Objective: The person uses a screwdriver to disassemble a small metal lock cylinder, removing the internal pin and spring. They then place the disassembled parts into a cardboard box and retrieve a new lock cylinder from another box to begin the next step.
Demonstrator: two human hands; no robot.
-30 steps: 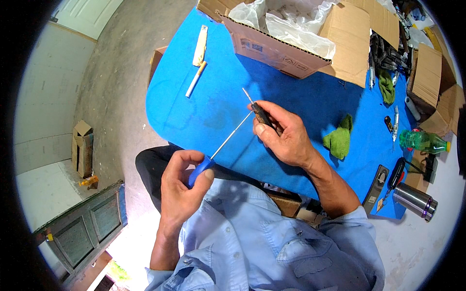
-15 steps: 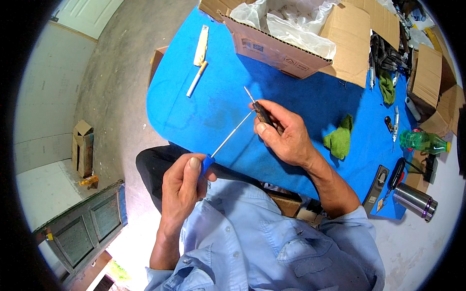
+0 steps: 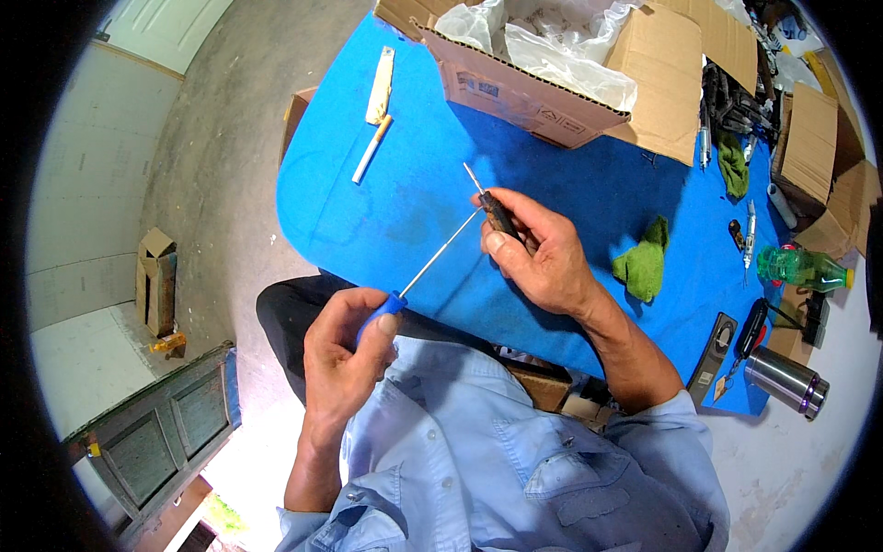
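My left hand (image 3: 345, 354) is closed round the blue handle of a screwdriver (image 3: 441, 253), its thin shaft slanting up and to the right. The screwdriver's tip meets the side of a slim dark-bodied tool (image 3: 498, 215) near its front end; whether it sits in a screw there I cannot tell. My right hand (image 3: 547, 262) grips that dark tool between thumb and fingers. A narrow metal tip sticks out of it, pointing up and left. Both hands are over the near edge of the blue-covered table (image 3: 368, 230).
An open cardboard box (image 3: 543, 115) with clear plastic inside stands at the back. A cigarette (image 3: 372, 150) lies by a flat whitish strip (image 3: 380, 87). Rightward are a green cloth (image 3: 644, 262), a green bottle (image 3: 805, 269), a steel tumbler (image 3: 785, 380) and several dark tools (image 3: 731, 106).
My left thumb and fingers have shifted on the screwdriver handle, the thumb moving from its left side to its right. The right hand and the dark tool look almost still.
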